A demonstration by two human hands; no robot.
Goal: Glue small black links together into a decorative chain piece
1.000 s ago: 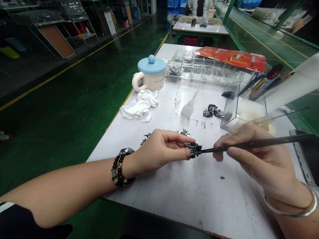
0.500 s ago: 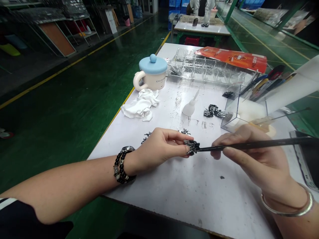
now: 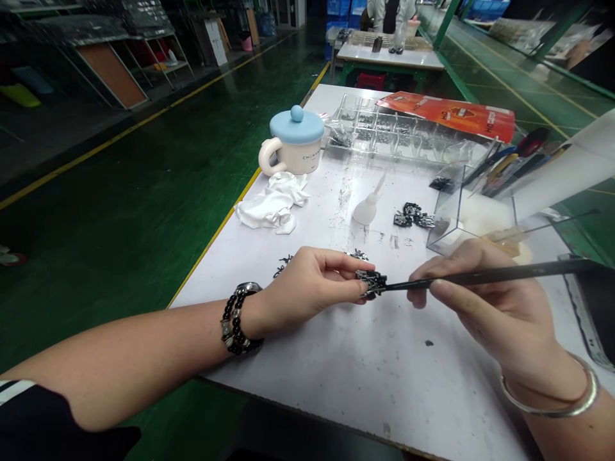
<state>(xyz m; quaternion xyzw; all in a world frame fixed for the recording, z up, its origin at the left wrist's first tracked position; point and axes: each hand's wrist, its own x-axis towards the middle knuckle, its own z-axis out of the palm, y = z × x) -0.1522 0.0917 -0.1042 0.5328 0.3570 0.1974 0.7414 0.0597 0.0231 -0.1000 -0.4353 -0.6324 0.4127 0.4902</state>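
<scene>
Black metal piece (image 3: 371, 283) pinched in left hand (image 3: 307, 288), thin rod (image 3: 485, 277) in right hand (image 3: 485, 314)

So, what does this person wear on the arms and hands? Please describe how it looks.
The left hand is bare, with a bracelet of black beads and silver pieces at the wrist. The right hand is also bare, with a thin silver bangle. The left arm goes into a dark sleeve with a white stripe.
</scene>
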